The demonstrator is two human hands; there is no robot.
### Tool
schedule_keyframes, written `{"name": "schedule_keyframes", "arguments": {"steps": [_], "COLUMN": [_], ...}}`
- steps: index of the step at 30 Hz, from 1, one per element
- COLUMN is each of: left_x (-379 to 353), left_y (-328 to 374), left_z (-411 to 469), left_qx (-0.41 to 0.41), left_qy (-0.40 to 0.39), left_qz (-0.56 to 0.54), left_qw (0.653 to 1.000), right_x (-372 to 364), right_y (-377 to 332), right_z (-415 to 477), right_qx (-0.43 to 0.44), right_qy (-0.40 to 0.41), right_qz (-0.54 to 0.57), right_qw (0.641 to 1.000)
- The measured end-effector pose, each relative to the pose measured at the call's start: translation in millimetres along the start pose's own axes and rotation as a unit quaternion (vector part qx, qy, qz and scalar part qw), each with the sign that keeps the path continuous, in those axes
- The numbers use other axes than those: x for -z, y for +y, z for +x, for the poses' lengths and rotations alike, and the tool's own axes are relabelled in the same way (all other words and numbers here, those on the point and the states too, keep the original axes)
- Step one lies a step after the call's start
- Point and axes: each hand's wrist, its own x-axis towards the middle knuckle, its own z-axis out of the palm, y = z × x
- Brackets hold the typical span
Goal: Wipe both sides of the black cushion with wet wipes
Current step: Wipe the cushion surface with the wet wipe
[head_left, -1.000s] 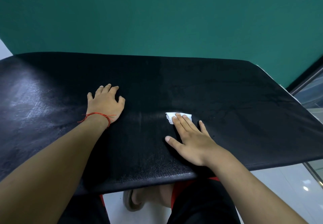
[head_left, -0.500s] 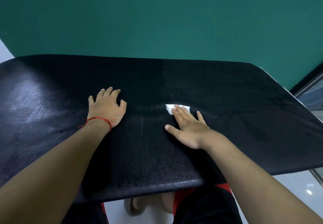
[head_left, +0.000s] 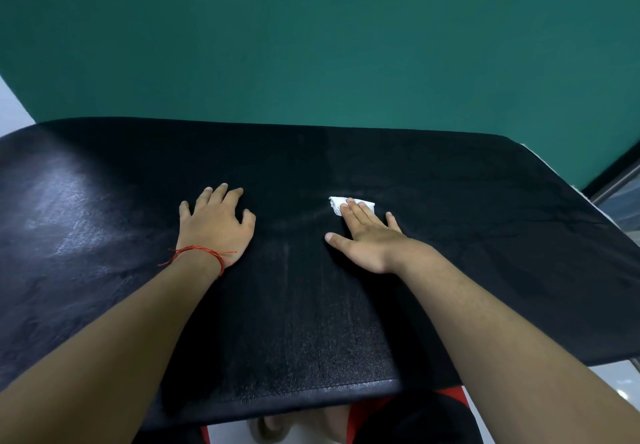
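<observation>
Against a green wall (head_left: 311,45), a flat right hand (head_left: 363,239) is pressing a wipe (head_left: 337,203) under its fingertips onto the cushion (head_left: 450,235), the left hand (head_left: 214,227) lying open beside.

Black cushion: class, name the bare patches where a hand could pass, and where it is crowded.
Free: the far strip of the black cushion along the green wall, its left end, its right end. Crowded: the middle, where the left hand lies flat and the right hand presses the wet wipe.

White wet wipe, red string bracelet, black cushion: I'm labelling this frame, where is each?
White wet wipe (head_left: 335,203): head view, exposed left corner.
Red string bracelet (head_left: 204,251): head view, strand across left wrist.
Black cushion (head_left: 485,235): head view, bare right surface.
</observation>
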Motion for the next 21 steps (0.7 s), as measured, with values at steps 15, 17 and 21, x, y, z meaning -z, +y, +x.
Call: {"name": "schedule_keyframes", "arguments": {"steps": [15, 17, 21], "left_x": [-2.2, -2.6, -2.6], "left_y": [-0.9, -0.9, -0.8], "left_z": [0.9, 0.6, 0.4], "left_qx": [-0.001, 0.000, 0.000], "left_qy": [0.008, 0.010, 0.012], "left_qz": [0.003, 0.002, 0.003], "left_qw": [1.000, 1.000, 1.000], "right_x": [22.7, 25.6, 33.4], "right_y": [-5.9, -6.4, -8.3], "right_z": [53.1, 60.5, 76.2], "right_qx": [-0.006, -0.007, -0.011], "right_qy": [0.000, 0.000, -0.001], "right_qz": [0.009, 0.009, 0.011], "right_qw": [1.000, 1.000, 1.000]}}
